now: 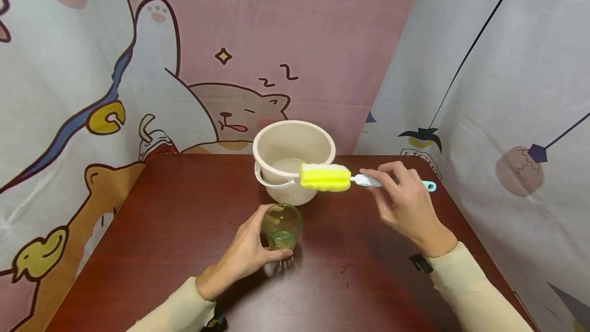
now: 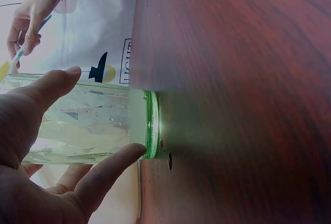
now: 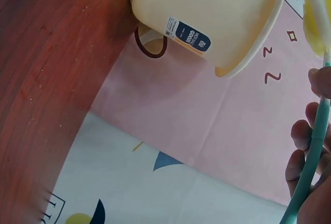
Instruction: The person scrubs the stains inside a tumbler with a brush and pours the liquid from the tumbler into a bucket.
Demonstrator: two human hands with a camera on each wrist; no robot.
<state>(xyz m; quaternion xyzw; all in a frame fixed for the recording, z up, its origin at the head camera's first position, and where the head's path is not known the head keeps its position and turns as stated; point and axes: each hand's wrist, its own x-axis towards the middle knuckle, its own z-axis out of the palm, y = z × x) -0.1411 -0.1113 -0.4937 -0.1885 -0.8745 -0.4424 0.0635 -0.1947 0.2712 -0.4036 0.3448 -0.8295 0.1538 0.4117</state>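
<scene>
Nearest us: cream sleeves [image 1: 475,291] along the bottom edge. Our left hand [image 1: 246,247] grips a green-tinted drinking glass [image 1: 282,227], upright just below frame centre, base at the tabletop, droplets on its wall. Our right hand [image 1: 405,206] has the handle of a yellow sponge bottle brush [image 1: 326,177] pinched, right of centre; brush roughly level, sponge end pointing left, overlapping the bucket's near rim in the head view. Cream bucket [image 1: 292,196] stands behind the glass, on the reddish-brown table [image 1: 175,229]. Cartoon-print curtain [image 1: 286,19] fills the top.
</scene>
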